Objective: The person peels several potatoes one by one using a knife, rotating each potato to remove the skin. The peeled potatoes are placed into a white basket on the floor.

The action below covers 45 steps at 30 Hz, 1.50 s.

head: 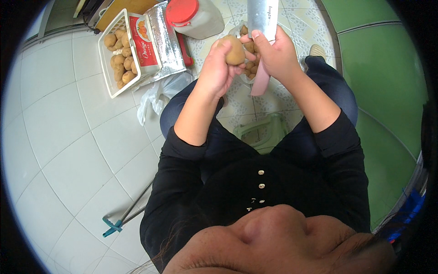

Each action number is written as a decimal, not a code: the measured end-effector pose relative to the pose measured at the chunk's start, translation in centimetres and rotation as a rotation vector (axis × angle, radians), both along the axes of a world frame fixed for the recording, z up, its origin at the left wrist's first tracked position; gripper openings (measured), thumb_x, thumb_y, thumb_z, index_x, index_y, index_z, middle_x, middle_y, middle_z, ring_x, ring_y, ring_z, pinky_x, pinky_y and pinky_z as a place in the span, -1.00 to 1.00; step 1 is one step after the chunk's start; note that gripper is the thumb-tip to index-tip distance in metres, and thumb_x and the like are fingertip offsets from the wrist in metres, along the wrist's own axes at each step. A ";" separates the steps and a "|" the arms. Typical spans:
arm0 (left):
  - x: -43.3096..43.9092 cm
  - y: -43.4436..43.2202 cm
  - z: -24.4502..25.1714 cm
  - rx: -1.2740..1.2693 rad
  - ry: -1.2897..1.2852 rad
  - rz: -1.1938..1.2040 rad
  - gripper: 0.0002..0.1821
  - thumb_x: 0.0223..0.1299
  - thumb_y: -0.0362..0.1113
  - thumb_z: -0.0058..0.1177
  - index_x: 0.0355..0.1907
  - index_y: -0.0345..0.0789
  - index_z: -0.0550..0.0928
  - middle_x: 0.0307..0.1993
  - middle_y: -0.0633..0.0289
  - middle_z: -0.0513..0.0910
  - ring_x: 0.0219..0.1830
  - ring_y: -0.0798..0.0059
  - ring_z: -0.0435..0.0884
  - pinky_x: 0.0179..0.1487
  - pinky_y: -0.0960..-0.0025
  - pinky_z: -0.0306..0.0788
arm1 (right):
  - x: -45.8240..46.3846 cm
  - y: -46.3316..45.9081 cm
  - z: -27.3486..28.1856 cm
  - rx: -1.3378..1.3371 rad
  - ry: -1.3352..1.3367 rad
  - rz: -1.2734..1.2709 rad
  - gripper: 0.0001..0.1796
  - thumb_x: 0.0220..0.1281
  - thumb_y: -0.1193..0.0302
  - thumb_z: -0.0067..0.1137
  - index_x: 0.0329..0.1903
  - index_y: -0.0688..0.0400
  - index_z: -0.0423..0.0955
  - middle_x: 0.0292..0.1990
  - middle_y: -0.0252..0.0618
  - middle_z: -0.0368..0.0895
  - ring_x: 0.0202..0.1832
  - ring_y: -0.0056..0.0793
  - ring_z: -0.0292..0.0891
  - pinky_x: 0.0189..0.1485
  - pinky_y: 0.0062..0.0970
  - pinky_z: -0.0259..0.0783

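Observation:
My left hand [219, 66] holds a brown potato [234, 50], thumb across its near side and fingers beneath it. In my right hand [278, 54] is a kitchen knife with a broad metal blade [261, 15] and a pink handle [261, 80]. The blade points away from me, and its far end is cut off by the top of the picture. My right fingers reach close to the potato; whether they touch it I cannot tell. Below both hands, a plastic bag of potatoes [252, 70] sits on the floor, partly hidden by them.
At the left, a white plastic basket [114, 89] holds several potatoes beside a box with a red label [143, 41]. Behind are a red-lidded plastic jar [208, 20] and a crumpled plastic bag [160, 96]. Green cabinets [379, 68] line the right; a green stool [273, 130] shows between my legs.

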<state>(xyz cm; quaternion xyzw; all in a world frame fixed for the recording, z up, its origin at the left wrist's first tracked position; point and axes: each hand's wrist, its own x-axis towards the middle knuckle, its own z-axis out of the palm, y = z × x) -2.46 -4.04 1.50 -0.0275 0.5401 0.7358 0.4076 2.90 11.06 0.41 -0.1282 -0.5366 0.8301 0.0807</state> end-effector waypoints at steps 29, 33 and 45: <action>-8.7 -10.0 -3.9 0.330 -0.216 0.799 -0.58 0.45 0.00 -0.33 -0.07 -0.35 0.41 -0.30 0.03 0.54 -0.45 0.46 0.45 -0.38 0.46 0.42 | -0.1 0.3 -2.5 0.153 -0.251 0.085 -0.72 0.38 0.33 0.10 0.02 0.23 0.51 -0.15 -0.37 0.73 -0.40 -0.71 0.43 -0.33 -0.59 0.39; -14.9 -18.7 -2.2 0.448 0.036 1.186 -0.46 0.53 0.01 -0.38 0.14 -0.49 0.37 0.03 -0.08 0.53 0.03 0.18 0.59 0.06 0.23 0.63 | 0.2 0.4 -1.8 0.164 -0.228 0.073 -0.72 0.38 0.32 0.10 0.01 0.23 0.50 -0.17 -0.38 0.73 -0.44 -0.74 0.39 -0.37 -0.61 0.35; -4.0 -0.3 -14.6 -0.770 0.652 -0.515 -0.53 0.30 -0.15 0.03 0.13 -0.44 0.59 0.00 -0.09 0.66 -0.01 0.19 0.66 0.10 0.29 0.48 | 1.4 4.6 1.9 0.209 -0.196 -0.119 -0.79 0.39 0.38 -0.01 -0.10 0.24 0.50 -0.15 -0.32 0.71 -0.44 -0.76 0.21 -0.32 -0.67 0.27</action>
